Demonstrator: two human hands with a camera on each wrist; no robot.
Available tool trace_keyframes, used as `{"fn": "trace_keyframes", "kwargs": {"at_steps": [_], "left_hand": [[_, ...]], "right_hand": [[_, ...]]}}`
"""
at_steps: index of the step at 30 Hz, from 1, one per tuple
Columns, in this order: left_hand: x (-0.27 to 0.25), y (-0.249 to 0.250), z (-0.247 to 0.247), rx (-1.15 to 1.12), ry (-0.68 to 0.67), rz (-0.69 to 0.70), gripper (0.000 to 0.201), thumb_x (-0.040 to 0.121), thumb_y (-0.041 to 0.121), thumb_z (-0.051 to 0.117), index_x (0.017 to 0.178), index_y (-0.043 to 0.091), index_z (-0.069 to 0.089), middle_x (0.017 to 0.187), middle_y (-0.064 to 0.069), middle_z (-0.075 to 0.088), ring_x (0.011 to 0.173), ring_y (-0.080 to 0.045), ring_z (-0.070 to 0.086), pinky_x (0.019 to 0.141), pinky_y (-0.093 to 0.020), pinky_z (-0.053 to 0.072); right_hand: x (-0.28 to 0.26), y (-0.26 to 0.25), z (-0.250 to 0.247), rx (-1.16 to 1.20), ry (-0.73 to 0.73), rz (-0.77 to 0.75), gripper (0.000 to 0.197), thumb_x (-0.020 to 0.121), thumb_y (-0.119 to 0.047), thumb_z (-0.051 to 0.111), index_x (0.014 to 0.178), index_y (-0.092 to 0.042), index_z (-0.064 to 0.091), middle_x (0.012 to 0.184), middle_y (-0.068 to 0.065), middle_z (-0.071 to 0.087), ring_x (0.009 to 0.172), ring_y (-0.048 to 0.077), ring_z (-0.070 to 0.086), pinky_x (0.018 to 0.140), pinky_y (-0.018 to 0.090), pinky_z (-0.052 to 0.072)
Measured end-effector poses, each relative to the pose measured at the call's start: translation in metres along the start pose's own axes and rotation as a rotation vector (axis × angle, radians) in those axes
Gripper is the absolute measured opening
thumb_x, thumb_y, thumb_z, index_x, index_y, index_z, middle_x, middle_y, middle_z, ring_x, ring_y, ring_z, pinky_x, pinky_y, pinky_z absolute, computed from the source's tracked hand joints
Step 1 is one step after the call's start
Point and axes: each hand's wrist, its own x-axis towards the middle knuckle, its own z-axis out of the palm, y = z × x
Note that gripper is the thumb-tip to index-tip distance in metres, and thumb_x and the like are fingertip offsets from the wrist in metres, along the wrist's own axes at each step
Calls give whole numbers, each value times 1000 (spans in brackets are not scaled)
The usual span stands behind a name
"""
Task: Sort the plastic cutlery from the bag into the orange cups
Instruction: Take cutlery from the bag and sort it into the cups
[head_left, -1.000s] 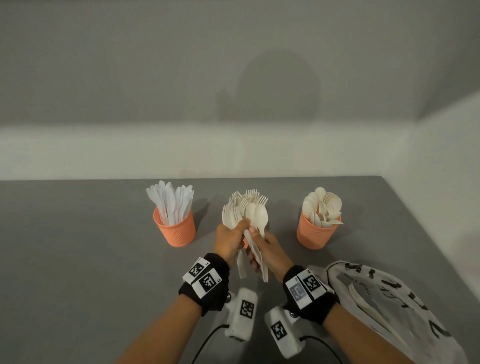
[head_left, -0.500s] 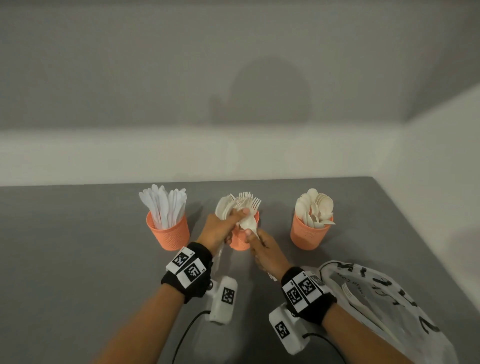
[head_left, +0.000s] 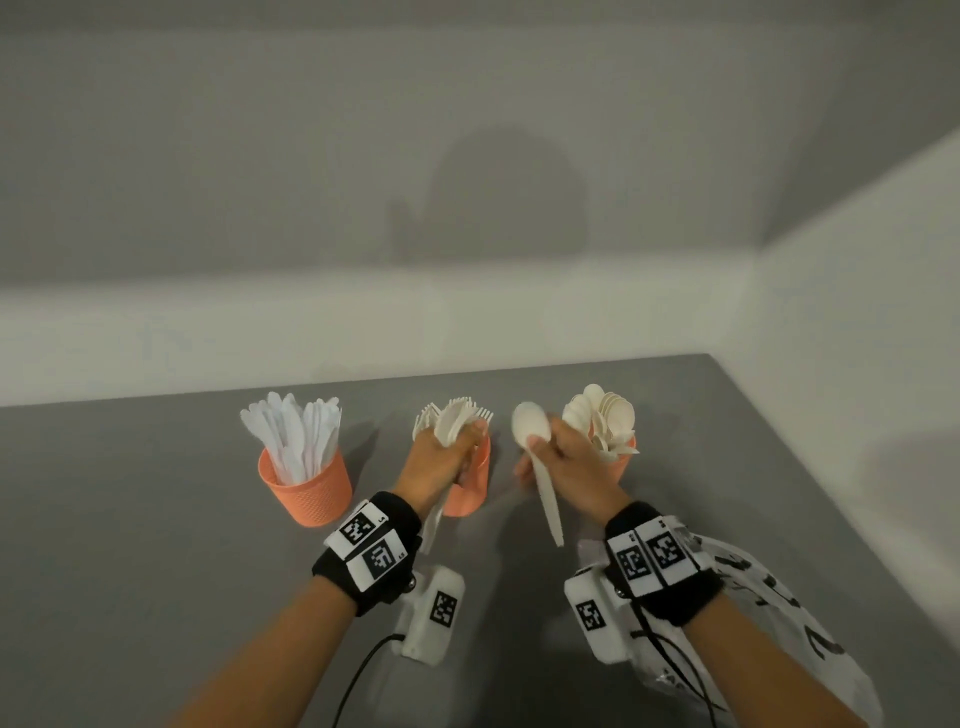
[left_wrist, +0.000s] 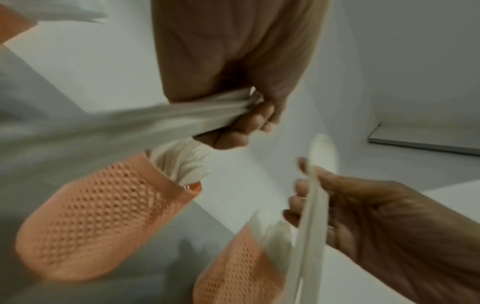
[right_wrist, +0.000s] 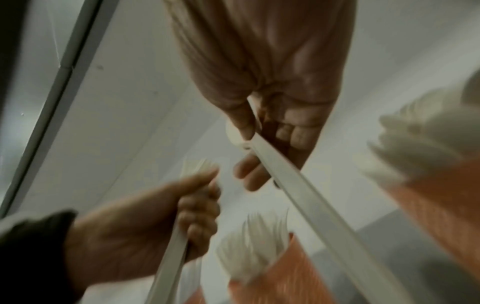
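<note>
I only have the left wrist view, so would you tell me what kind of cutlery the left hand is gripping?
Observer: In the head view, the left hand grips a bundle of forks; their tines show above the fist.
Operator: Thank you. And what is the thin strip in the right hand?
Observer: It is the handle of a spoon. Its round bowl points up, beside the right cup, which holds spoons.
Operator: I see two cups only. Is there another?
Observer: Yes, a third cup stands farthest left, full of knives.
</note>
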Motion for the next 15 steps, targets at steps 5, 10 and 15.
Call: {"fn": "trace_keyframes", "kwargs": {"at_steps": [5,10,15], "left_hand": [[30,12,-20,-210,245,68,40,95,31,48,58,16,46,41,7,46,39,-8,46,56,-28,44],[49,24,-12,-355,425,126,39,93,33,52,58,17,43,34,7,44,35,-5,44,45,-21,42],[52,10,1,-286,455,182,43,95,33,48,56,15,41,35,8,44,37,-4,43,51,-23,42]], "right_hand": [[13,-25,-60,213,447,-248,19,99,-8,38,85,-20,46,61,-9,69,57,1,63,60,20,52],[20,-23,-83,195,561,-301,17,99,-13,38,89,-23,47,74,-12,72,80,12,66,78,33,52],[25,-3,-79,172,610,-197,15,99,-17,41,88,-24,48,73,-9,70,83,16,64,81,45,50]]}}
